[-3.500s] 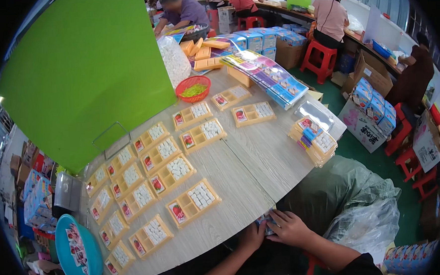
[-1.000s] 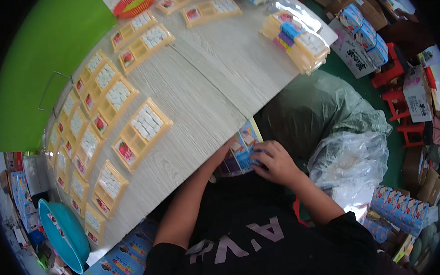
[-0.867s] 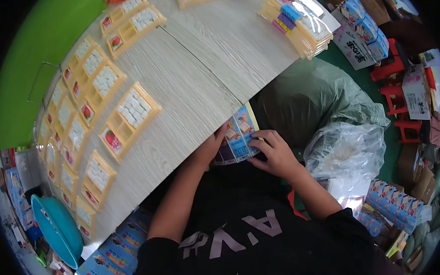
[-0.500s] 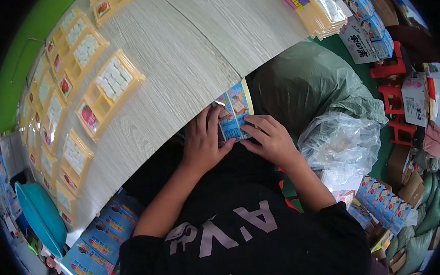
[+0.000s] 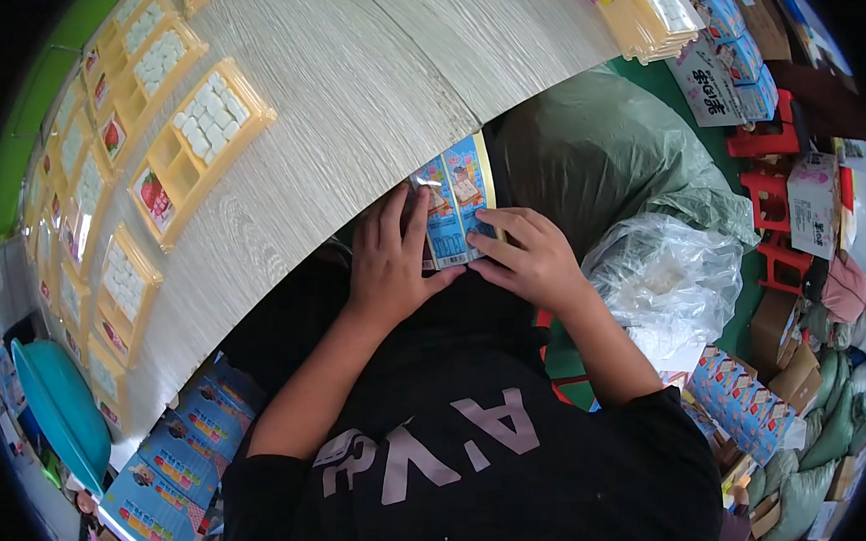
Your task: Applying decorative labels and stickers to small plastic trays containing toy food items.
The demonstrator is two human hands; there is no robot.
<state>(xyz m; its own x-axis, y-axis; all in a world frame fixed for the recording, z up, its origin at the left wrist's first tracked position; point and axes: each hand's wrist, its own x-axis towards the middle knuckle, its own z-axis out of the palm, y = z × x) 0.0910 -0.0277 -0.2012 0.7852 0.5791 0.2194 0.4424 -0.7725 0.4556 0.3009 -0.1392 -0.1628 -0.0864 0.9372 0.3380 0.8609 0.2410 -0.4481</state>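
Note:
A glossy blue printed packet (image 5: 458,196) with a pale yellow edge lies between my hands, beside the table's near edge. My left hand (image 5: 390,253) grips its left side, fingers stretched along it and thumb at the lower edge. From the right, my right hand (image 5: 525,254) holds the packet, fingers bent over its face and thumb near the bottom corner. What lies under or inside the packet is hidden.
On the pale wooden table (image 5: 346,99), yellow trays (image 5: 201,145) with white pieces line the left, and stacked trays (image 5: 650,24) stand far right. A large grey-green bag (image 5: 593,154) and a clear plastic bag (image 5: 664,278) bulge at my right. A teal basin (image 5: 59,413) sits left.
The view has shifted slightly, so the table trays appear farther left. Both hands stay on the packet, and more of its printed face shows.

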